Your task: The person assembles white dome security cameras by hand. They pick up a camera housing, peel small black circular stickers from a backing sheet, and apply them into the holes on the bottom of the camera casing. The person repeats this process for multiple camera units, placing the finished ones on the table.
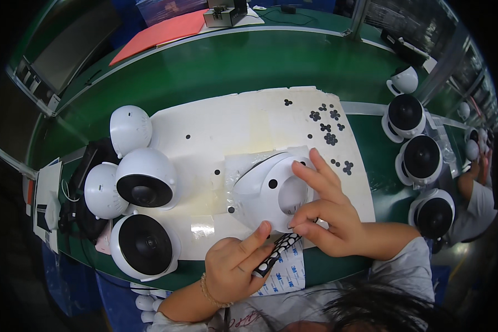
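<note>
A white camera housing [255, 200] lies on clear plastic wrap, its ring-shaped base facing up. A black round pad [273, 183] sits on the base, and another dark dot shows by my right fingers. My left hand [232, 268] is closed around a folded black sheet with white round holes [279, 252], one finger stretched toward the housing's near edge. At the base's near right edge is my right hand [332, 224], thumb and a finger pinched together over the sheet's upper end, other fingers raised. What the pinch holds is too small to make out.
Several white ball-shaped cameras [145, 246] stand at left, more [420, 157] at right. Loose black pads [330, 138] dot the cream board [205, 116]. Under my hands lies a printed backing sheet [286, 276]. At far right another person's arm [467, 185] shows.
</note>
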